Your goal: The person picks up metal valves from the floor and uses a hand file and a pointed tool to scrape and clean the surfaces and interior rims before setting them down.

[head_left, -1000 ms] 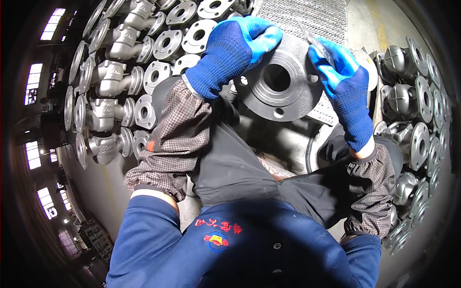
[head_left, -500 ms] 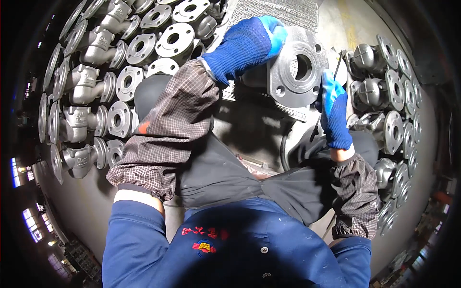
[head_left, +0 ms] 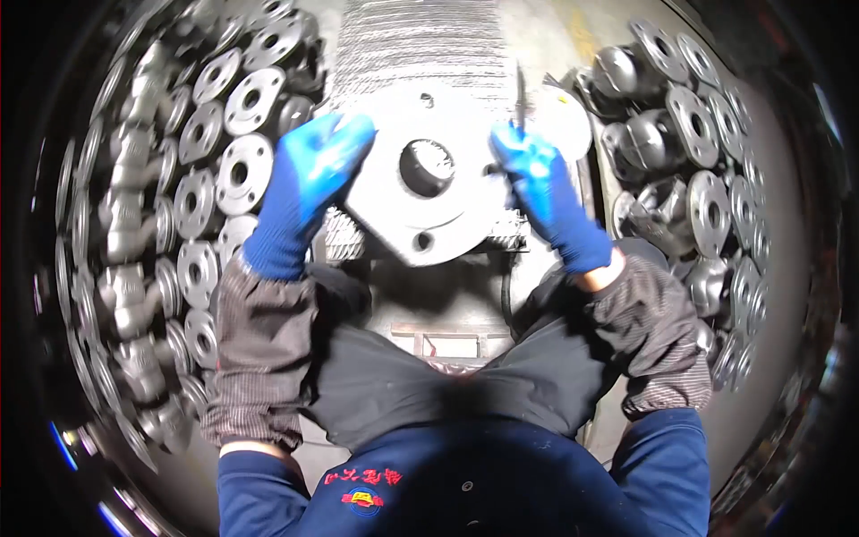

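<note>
- At eleven o'clock, my left hand (head_left: 315, 170), in ribbed blue glove, grips the metal flange (head_left: 425, 215); its underside fingers are hidden.
- At one, the right hand (head_left: 540, 170) meets the opposite edge beside a blurred dark strip (head_left: 520, 97); I can't tell its grip.
- Between them at twelve, the flange, glare-whitened, faces me squarer than half a second ago.
- Beyond, ridged mesh (head_left: 416, 40).

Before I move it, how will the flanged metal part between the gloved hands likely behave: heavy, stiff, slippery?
The flanged metal part is probably stiff, since its rim looks thick. It may be heavy, its broad face being mostly metal. Its smooth-looking, bright face could slip in a loose hold.
</note>
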Demonstrator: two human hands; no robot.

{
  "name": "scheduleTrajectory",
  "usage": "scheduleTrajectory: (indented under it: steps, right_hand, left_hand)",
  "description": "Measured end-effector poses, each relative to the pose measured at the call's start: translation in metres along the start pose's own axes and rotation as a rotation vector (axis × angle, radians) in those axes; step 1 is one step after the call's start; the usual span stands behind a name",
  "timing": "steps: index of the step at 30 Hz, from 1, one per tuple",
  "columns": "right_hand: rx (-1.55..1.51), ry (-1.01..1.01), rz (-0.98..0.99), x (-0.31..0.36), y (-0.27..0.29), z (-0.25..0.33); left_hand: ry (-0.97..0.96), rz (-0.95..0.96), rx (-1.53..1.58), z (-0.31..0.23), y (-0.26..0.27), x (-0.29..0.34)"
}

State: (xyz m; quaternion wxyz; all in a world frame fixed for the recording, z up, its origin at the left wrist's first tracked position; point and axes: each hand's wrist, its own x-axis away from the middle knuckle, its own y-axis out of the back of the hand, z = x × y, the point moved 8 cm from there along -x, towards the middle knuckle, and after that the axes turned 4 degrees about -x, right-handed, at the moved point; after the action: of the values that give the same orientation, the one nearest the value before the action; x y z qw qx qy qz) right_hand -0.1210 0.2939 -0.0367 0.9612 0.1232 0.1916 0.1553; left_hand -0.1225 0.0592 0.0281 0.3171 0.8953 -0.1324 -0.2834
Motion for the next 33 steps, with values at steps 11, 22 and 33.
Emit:
scheduleTrajectory:
  steps: [11,22,33]
  right_hand:
    - [-0.471,-0.61,-0.597,0.111,0.053,0.066]
    - [0.465,-0.336,-0.925,0.265,0.236,0.123]
    - [0.604,-0.468,-1.043,0.344,0.338,0.047]
  left_hand:
    - [0.477,0.112,0.353,-0.041,-0.077,-0.018]
    - [0.136,0.488,0.849,-0.205,-0.296,-0.085]
    - [0.676,0.513,1.196,-0.226,-0.458,-0.015]
